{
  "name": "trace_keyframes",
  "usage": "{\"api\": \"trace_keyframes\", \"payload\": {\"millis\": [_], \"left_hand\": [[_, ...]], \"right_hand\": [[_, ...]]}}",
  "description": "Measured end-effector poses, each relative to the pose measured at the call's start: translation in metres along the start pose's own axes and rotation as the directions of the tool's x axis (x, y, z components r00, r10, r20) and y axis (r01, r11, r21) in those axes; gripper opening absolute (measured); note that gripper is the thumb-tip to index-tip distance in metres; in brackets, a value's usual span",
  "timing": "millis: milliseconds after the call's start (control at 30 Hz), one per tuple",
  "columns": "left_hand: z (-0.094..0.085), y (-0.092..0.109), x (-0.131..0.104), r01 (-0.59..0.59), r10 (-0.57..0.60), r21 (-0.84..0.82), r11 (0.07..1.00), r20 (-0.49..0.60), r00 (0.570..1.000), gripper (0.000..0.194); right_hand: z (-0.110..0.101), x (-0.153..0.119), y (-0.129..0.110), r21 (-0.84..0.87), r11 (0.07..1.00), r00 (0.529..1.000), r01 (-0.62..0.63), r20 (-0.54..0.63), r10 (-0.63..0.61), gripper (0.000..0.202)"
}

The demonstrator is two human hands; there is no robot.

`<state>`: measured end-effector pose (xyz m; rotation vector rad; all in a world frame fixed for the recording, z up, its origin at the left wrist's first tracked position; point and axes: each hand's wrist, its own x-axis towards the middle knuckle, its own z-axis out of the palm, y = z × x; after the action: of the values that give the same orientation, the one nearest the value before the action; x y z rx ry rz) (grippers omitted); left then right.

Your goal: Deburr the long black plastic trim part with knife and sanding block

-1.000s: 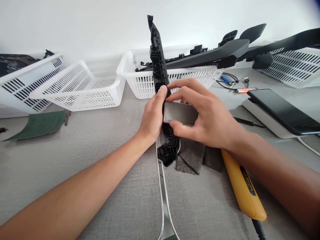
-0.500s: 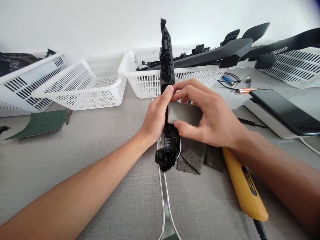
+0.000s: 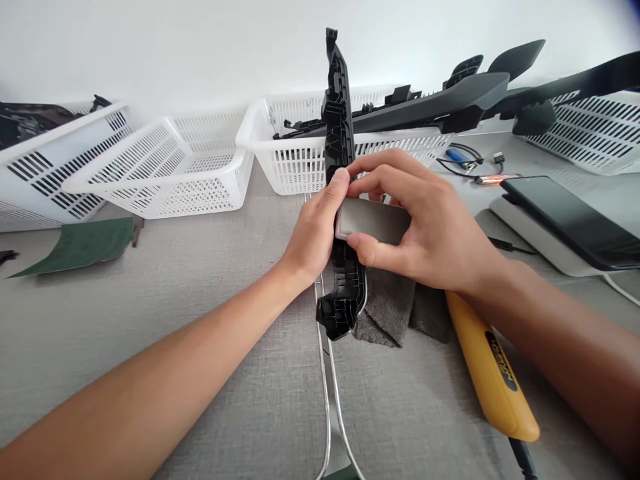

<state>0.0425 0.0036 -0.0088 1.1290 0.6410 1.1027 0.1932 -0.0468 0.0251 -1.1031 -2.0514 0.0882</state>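
Black plastic trim strip point(image 3: 341, 127) has swung its top end toward 3 o'clock since the frame a second ago; stands nearer upright now, both hands shifted slightly the same way. Clock directions from the hands as seen in view.

Strip is mid-view, running 12 to 6, ribbed face toward camera, lifted clear of the tabletop point(image 3: 240, 373) as far as can be told. Left hand point(image 3: 317, 230) grips it from 9, thumb up along its middle. Right hand point(image 3: 425, 223) comes from 3, thumb and fingers pinching a grey rectangular block point(image 3: 377, 220); block's 9 o'clock end meets the strip, fingertips close to the left thumb.

Progress: looks mid-work, strip firmly held and block already against it. Contact face hidden, so cannot tell how much is done or left. More black plastic parts point(image 3: 425, 103) sit in the white basket point(image 3: 290, 163) at 12 to 1; finished or waiting, can't say.

Around: dark grey cloth point(image 3: 383, 310) at 5, yellow-handled tool point(image 3: 493, 367) at 4 to 5, silver-edged strip point(image 3: 332, 393) at 6, green sheet point(image 3: 87, 245) at 9, phone point(image 3: 580, 220) at 3.
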Motion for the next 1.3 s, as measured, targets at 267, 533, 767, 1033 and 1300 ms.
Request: {"api": "trace_keyframes", "payload": {"millis": [267, 533, 767, 1033, 1300], "left_hand": [[-0.001, -0.004, 0.001, 0.008, -0.006, 0.023, 1.000, -0.112, 0.994, 0.040], [-0.012, -0.002, 0.002, -0.113, 0.096, 0.376, 0.920, 0.066, 0.993, 0.055], [-0.012, -0.004, 0.001, -0.106, 0.104, 0.368, 0.924, 0.024, 0.994, 0.058], [-0.012, -0.005, 0.005, -0.075, 0.081, 0.260, 0.963, -0.013, 0.997, 0.047], [-0.009, -0.008, 0.008, -0.072, 0.072, 0.068, 0.995, -0.010, 0.997, 0.041]], "right_hand": [[0.000, 0.001, -0.003, 0.009, 1.000, 0.999, 0.005, -0.043, -0.005, 0.028], [-0.002, 0.000, -0.006, 0.007, 0.998, 0.996, 0.054, -0.067, -0.054, 0.029], [-0.001, 0.001, 0.000, -0.025, 1.000, 0.995, 0.014, -0.100, -0.017, 0.031], [0.001, 0.000, -0.001, 0.025, 0.999, 0.998, 0.040, -0.041, -0.039, 0.030], [0.000, -0.001, 0.011, 0.002, 0.999, 0.998, -0.039, -0.043, 0.039, 0.033]]}}
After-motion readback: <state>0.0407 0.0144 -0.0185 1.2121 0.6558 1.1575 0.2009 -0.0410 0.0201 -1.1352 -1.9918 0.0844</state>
